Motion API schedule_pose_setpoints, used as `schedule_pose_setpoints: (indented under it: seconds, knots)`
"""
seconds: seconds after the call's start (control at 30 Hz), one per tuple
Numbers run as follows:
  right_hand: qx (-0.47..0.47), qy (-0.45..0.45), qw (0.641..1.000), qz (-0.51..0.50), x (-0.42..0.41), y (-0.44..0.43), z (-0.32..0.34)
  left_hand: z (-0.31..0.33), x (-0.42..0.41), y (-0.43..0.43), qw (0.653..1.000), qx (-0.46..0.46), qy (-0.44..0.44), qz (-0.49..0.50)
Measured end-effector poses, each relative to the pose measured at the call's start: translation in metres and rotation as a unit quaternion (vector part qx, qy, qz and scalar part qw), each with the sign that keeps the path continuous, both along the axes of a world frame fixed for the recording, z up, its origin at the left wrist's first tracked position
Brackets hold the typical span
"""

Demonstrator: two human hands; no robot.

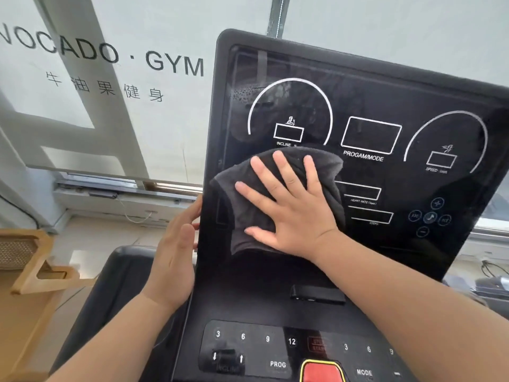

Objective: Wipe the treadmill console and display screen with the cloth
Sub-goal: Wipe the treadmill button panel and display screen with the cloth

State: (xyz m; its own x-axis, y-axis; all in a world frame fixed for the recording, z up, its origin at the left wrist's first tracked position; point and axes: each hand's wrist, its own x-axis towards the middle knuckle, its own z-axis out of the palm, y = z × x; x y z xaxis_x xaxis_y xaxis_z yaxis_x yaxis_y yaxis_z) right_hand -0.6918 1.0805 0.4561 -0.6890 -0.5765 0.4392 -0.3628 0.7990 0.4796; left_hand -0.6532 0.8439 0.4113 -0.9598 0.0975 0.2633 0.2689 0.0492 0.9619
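Pressing flat from the head view, the right hand [289,208] lay fully spread on the dark cloth [242,199], pinning it to the display screen [371,106] at about eight o'clock of the panel's centre, just below the INCLINE dial. The left hand [176,252], loosely curved, steadied the screen's nine-o'clock edge, gripping nothing else. Droplet smears [245,92] sat at eleven o'clock, unwiped. A slide toward six o'clock could likely brush the console keys [242,343] or the red stop button [321,372]; hard pressure might tilt the panel. No containers showed.

Bright window backlight, glossy screen [358,133] reflections, wide-angle edge distortion
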Motion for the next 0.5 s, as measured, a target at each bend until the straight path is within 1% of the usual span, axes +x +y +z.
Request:
schedule_pose_setpoints:
  seconds: [0.1, 0.2, 0.3, 0.37, 0.43, 0.5]
  knots:
    - [0.037, -0.014, 0.999, 0.028, 0.006, 0.005, -0.010, 0.001, -0.001, -0.002, 1.000, 0.002, -0.022, 0.005]
    - [0.044, -0.001, 0.998, 0.035, -0.006, 0.012, 0.012, 0.003, -0.002, -0.004, 1.000, -0.005, -0.023, 0.005]
    - [-0.003, 0.041, 0.999, -0.017, -0.035, 0.015, 0.067, 0.008, -0.004, -0.007, 0.999, -0.011, -0.030, -0.006]
    - [-0.011, 0.046, 0.997, -0.058, -0.051, 0.014, 0.104, 0.010, -0.005, -0.009, 0.999, -0.006, -0.041, -0.011]
    - [0.000, 0.043, 0.995, -0.085, -0.060, 0.011, 0.124, 0.009, -0.004, -0.011, 0.999, -0.007, -0.044, -0.012]
    - [-0.005, 0.044, 0.994, -0.101, -0.061, 0.007, 0.126, 0.006, -0.002, -0.011, 0.999, -0.020, -0.041, -0.011]
